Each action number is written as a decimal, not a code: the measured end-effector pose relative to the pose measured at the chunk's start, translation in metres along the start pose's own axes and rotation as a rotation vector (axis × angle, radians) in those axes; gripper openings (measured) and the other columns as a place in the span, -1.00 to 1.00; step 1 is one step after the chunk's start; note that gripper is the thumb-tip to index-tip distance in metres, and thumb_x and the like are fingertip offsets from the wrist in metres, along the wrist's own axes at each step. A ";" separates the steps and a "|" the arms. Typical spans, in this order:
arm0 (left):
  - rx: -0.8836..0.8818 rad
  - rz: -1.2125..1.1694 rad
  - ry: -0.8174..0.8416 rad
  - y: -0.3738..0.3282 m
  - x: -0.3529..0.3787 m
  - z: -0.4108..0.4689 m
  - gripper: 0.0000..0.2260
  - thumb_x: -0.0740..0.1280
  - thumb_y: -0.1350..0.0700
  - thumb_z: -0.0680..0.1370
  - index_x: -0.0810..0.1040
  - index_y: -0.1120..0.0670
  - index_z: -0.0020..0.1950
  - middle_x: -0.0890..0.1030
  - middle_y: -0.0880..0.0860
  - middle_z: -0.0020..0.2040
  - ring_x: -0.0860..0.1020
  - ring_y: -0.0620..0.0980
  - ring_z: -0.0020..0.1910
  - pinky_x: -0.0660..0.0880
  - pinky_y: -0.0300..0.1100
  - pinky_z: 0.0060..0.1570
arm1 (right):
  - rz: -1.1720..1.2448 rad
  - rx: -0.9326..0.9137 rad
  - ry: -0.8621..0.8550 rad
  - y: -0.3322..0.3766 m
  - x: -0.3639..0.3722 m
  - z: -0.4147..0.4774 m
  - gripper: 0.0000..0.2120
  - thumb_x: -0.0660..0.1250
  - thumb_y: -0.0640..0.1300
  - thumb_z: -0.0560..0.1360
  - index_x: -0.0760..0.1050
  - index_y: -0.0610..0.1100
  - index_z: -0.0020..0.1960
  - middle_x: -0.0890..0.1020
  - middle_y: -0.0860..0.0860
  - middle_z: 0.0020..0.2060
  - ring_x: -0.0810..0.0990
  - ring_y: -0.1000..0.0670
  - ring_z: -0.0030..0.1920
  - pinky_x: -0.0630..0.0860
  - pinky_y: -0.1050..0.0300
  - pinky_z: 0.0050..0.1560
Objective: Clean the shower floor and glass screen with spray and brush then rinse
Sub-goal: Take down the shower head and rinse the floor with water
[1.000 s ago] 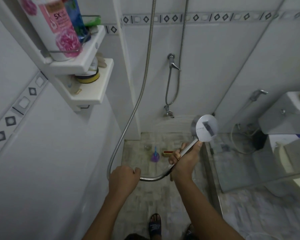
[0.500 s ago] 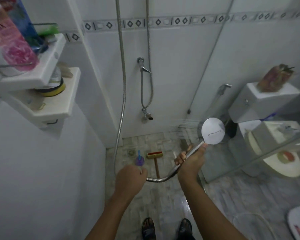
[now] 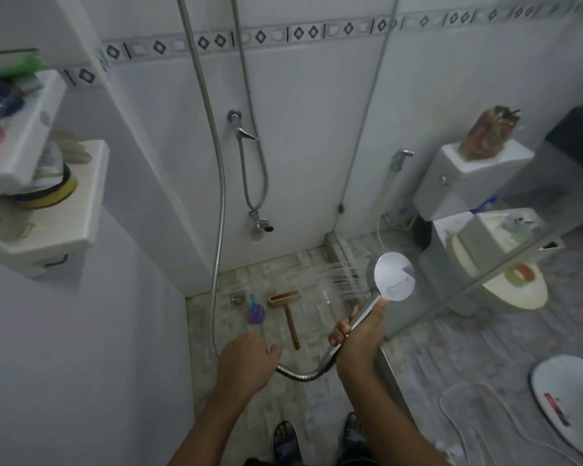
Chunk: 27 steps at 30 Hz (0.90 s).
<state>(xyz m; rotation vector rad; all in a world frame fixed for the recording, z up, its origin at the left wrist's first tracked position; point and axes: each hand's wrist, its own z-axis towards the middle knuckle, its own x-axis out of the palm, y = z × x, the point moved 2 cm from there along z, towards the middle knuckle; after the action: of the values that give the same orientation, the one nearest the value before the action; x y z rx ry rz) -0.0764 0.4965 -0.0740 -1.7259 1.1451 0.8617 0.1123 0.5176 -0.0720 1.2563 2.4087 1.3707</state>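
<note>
My right hand (image 3: 359, 334) grips the handle of a chrome shower head (image 3: 393, 276), whose round back faces me. Water streams (image 3: 342, 280) leave it to the left, over the wet tiled shower floor (image 3: 312, 317). My left hand (image 3: 246, 359) is closed around the metal hose (image 3: 300, 375) just behind the handle. The glass screen (image 3: 451, 250) stands at my right, running from the back wall toward me. A wooden-handled brush (image 3: 288, 309) lies on the floor beside a purple spray bottle (image 3: 256, 312) and the floor drain (image 3: 238, 299).
A wall tap (image 3: 241, 129) with a second hose loop is on the back wall. White shelves (image 3: 68, 210) with bottles jut out at the left. Beyond the glass are a toilet (image 3: 478, 237), a bidet sprayer (image 3: 399, 159) and a white basin (image 3: 572, 395). My sandalled feet (image 3: 285, 440) stand on the floor.
My view has swung right, bringing the toilet and glass screen into sight. The shower head has turned from facing away to spraying leftward over the floor. Both hands keep their hold.
</note>
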 end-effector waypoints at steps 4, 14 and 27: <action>-0.014 0.013 0.012 0.003 0.000 0.003 -0.60 0.22 -0.12 0.58 0.43 0.08 -0.37 0.55 0.03 -0.29 0.59 0.02 -0.20 0.38 -0.16 -0.28 | -0.009 0.007 0.005 -0.002 0.004 0.000 -0.42 0.07 0.40 0.56 0.38 -0.10 -0.25 0.28 -0.05 -0.52 0.24 0.01 -0.59 0.24 0.22 -0.51; -0.035 0.028 -0.040 -0.003 -0.016 0.042 -0.57 0.20 -0.13 0.59 0.66 0.20 -0.07 0.69 0.16 -0.04 0.64 0.13 -0.01 0.46 -0.11 -0.12 | -0.047 -0.016 0.071 0.025 0.045 0.019 -0.43 0.06 0.39 0.58 0.38 -0.11 -0.20 0.30 -0.03 -0.51 0.25 0.00 -0.56 0.23 0.21 -0.50; -0.119 -0.063 -0.154 -0.029 -0.085 0.180 -0.53 0.24 -0.18 0.59 0.67 0.21 -0.13 0.69 0.19 -0.08 0.66 0.17 -0.02 0.55 -0.08 -0.07 | -0.029 0.094 0.131 0.055 0.174 0.137 -0.44 0.11 0.42 0.54 0.37 -0.07 -0.26 0.29 -0.04 -0.52 0.24 0.01 -0.58 0.23 0.23 -0.50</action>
<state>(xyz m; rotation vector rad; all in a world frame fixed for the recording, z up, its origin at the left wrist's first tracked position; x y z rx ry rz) -0.0926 0.6968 -0.0603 -1.7490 0.9495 1.0226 0.0930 0.7447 -0.0601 1.1820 2.5959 1.3882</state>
